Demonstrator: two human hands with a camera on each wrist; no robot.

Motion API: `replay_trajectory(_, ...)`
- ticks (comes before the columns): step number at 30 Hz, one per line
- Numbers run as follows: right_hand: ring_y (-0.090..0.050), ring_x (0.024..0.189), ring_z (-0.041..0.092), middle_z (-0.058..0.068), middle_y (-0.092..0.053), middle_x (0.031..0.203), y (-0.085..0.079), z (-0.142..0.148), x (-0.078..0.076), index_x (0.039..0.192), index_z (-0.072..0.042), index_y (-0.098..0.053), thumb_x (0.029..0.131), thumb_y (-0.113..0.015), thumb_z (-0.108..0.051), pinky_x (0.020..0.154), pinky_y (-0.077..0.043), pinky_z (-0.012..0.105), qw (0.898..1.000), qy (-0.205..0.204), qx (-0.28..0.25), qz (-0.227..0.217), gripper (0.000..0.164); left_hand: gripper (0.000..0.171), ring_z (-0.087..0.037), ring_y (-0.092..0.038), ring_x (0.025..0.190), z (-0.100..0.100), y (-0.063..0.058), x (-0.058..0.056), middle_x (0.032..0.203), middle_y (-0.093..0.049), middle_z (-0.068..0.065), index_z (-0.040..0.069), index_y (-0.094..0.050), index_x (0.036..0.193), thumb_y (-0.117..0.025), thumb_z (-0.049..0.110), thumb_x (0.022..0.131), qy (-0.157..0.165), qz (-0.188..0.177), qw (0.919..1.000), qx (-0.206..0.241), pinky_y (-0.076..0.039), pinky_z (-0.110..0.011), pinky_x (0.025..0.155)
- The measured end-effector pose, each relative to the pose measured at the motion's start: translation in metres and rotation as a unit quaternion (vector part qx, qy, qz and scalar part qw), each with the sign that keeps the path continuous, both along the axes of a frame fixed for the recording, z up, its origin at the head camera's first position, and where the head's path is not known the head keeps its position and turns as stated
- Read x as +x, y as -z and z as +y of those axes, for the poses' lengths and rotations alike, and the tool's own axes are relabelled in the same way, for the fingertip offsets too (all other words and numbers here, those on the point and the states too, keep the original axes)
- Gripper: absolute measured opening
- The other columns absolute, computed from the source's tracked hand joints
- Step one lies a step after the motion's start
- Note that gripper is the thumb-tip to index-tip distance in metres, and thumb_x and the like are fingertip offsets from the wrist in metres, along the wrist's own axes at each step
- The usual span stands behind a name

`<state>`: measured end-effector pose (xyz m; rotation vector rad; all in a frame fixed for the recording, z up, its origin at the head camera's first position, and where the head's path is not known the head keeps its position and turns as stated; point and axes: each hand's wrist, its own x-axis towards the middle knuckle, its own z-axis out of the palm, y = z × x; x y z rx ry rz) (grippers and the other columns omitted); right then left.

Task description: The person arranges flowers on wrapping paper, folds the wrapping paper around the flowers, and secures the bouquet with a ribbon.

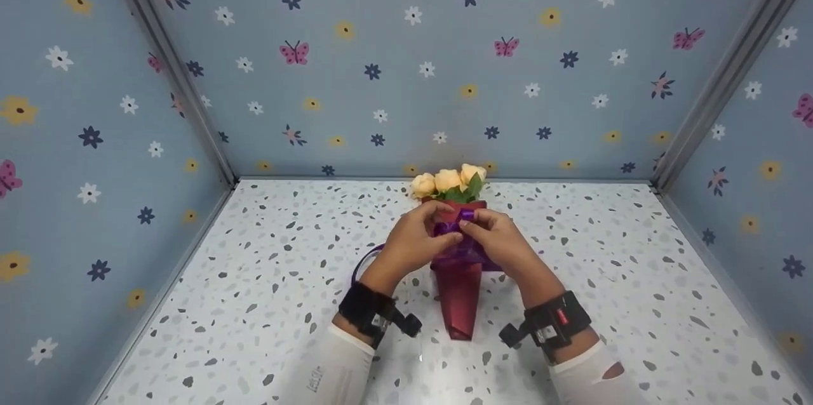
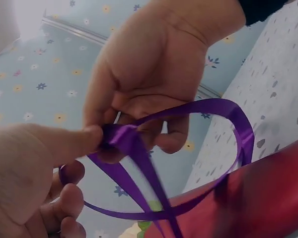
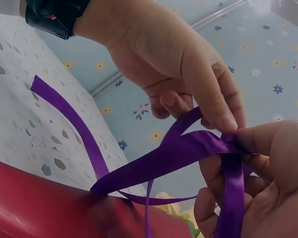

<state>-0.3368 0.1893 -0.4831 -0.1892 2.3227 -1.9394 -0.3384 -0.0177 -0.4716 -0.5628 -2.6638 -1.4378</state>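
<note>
A bouquet of pale yellow roses (image 1: 448,181) with green leaves lies on the table, wrapped in dark red paper (image 1: 462,303). Purple ribbon (image 1: 467,252) goes round the wrap, and its loops rise above it between the hands. My left hand (image 1: 414,239) pinches the ribbon between thumb and finger; its thumb presses at the gathered purple folds (image 2: 120,136) in the left wrist view. From the other side my right hand (image 1: 500,237) also pinches the ribbon, thumb against fingers. Both sets of fingertips meet close together at these folds, which they partly hide.
A loose ribbon end (image 3: 64,106) trails over the wrap's side onto the speckled white table (image 1: 286,303). Another ribbon length (image 1: 361,262) curves out beside the left wrist. Blue flowered panels (image 1: 438,100) stand at the back and both sides.
</note>
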Motion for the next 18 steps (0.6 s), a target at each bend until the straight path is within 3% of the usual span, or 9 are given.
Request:
replay_trajectory(5, -0.072, 0.110, 0.030, 0.017, -0.072, 0.120, -0.001, 0.004, -0.001, 0.117, -0.008, -0.070, 0.106, -0.064, -0.029, 0.088, -0.059, 0.030, 1.000, 0.006, 0.023, -0.015, 0.025, 0.026, -0.013, -0.066, 0.083, -0.005, -0.011, 0.006, 0.093, -0.072, 0.003, 0.022, -0.075, 0.112, -0.077, 0.043, 0.097, 0.003, -0.018, 0.9995, 0.026, -0.056, -0.032, 0.072)
replay_trajectory(9, -0.072, 0.109, 0.029, 0.015, -0.073, 0.117, -0.002, 0.005, 0.000, 0.117, -0.008, -0.070, 0.106, -0.065, -0.030, 0.088, -0.059, 0.032, 0.999, 0.003, 0.048, -0.015, 0.026, 0.022, -0.013, -0.066, 0.080, -0.008, -0.022, 0.012, 0.088, -0.074, 0.003, 0.020, -0.078, 0.104, -0.073, 0.041, 0.100, -0.002, -0.022, 0.9989, 0.042, -0.055, -0.032, 0.072)
replay_trajectory(14, -0.073, 0.103, 0.023, 0.009, -0.076, 0.112, -0.006, 0.006, 0.001, 0.119, -0.009, -0.075, 0.105, -0.067, -0.031, 0.087, -0.061, 0.033, 0.996, -0.003, 0.086, -0.013, 0.027, 0.016, -0.011, -0.063, 0.074, -0.010, -0.033, 0.018, 0.083, -0.071, 0.003, 0.016, -0.081, 0.101, -0.075, 0.032, 0.099, -0.028, -0.038, 0.9989, -0.004, -0.053, -0.030, 0.067)
replay_trajectory(18, -0.074, 0.091, 0.019, 0.008, -0.075, 0.105, -0.010, 0.008, 0.003, 0.114, -0.007, -0.078, 0.104, -0.069, -0.030, 0.079, -0.063, 0.034, 0.992, -0.020, 0.119, -0.019, 0.026, 0.016, -0.012, -0.063, 0.074, -0.013, -0.036, 0.019, 0.083, -0.072, 0.001, 0.014, -0.082, 0.096, -0.078, 0.030, 0.097, -0.017, -0.049, 0.9968, -0.061, -0.053, -0.029, 0.066)
